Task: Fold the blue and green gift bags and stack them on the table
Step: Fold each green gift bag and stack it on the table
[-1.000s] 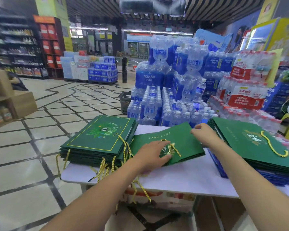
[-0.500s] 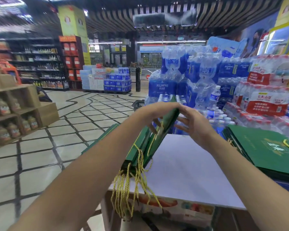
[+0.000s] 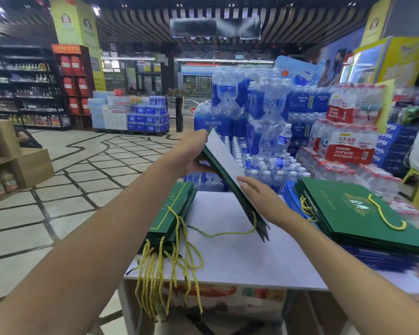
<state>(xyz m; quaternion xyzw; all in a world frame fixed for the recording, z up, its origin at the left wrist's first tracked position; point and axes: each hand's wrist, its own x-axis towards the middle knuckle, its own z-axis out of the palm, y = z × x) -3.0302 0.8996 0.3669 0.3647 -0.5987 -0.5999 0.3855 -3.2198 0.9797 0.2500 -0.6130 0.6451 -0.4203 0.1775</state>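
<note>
Green bag [image 3: 224, 163] tilted, left fingers [image 3: 198, 138] gripping its top — tips hidden, right fingers [image 3: 246, 184] flat against it.

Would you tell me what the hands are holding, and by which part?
The left hand grips the green gift bag at its raised end; the right hand only touches its lower part with straight fingers.

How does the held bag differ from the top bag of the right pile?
Held bag is aloft, steeply tilted, pale side showing; top bag lies flat, green face up. Held bag's cord hangs down; top bag's cord rests on it. Both are green, with yellow cords.
</note>
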